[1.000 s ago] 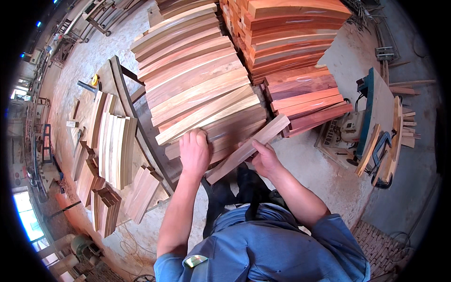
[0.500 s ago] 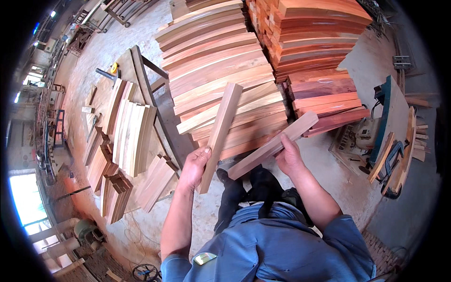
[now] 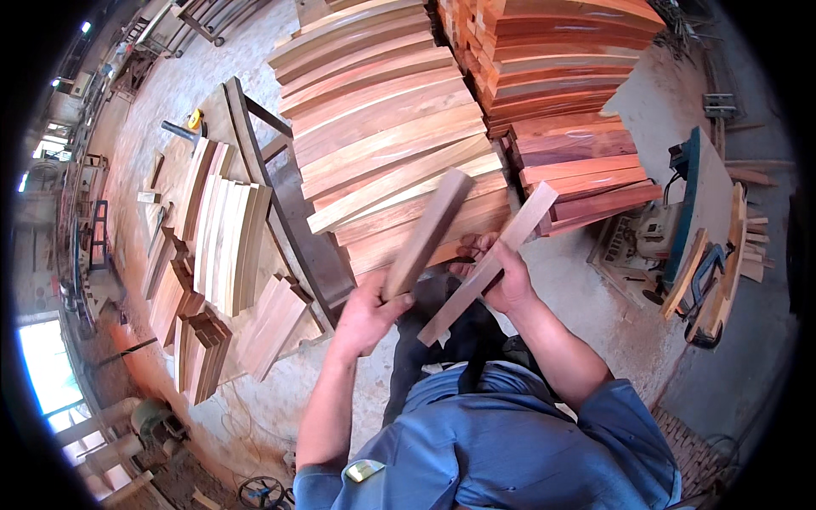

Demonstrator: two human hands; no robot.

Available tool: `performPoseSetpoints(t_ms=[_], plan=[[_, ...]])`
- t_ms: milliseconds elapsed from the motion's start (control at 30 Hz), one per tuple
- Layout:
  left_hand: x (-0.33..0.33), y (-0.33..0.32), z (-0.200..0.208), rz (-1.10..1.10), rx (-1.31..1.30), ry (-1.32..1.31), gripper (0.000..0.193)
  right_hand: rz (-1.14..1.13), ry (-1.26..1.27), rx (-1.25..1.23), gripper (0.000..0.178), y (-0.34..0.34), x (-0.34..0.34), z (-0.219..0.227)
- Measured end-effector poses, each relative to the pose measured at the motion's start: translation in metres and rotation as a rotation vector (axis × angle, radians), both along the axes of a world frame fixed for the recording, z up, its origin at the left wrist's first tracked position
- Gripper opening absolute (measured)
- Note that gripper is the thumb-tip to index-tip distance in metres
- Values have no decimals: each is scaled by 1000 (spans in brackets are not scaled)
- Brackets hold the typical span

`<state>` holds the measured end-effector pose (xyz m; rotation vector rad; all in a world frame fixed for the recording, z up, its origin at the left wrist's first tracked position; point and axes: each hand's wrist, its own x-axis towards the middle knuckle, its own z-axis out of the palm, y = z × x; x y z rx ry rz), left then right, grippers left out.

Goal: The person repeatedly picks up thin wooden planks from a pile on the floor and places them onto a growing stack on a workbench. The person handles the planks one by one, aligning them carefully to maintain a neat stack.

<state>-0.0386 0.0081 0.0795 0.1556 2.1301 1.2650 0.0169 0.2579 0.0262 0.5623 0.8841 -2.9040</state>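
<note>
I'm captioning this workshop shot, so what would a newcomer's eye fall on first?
Probably the orange-red stack of wood at the upper right, rising beside the long row of pale boards at top centre. Next, near the middle, come the left stick, gripped in the left hand, and the right stick, in the right hand. The bunched cream pieces on the table at left also stand out.

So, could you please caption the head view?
Left hand holds one wooden strip, right hand another, near stacked boards.
</note>
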Motion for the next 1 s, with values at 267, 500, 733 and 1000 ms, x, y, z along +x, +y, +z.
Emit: performPoseSetpoints(t_ms=[267,500,733,1000], plan=[[11,27,-23,-219,139,-105,39,73,30,44,43,7,38,-14],[-28,-36,-70,185,-508,498,51,-25,-57,225,49,40,46,-19],[-26,-38,-104,428,67,-29,47,-66,-99,179,41,41,49,-41],[-48,-40,-99,408,-110,-100,37,-78,-155,146,36,33,49,-53]])
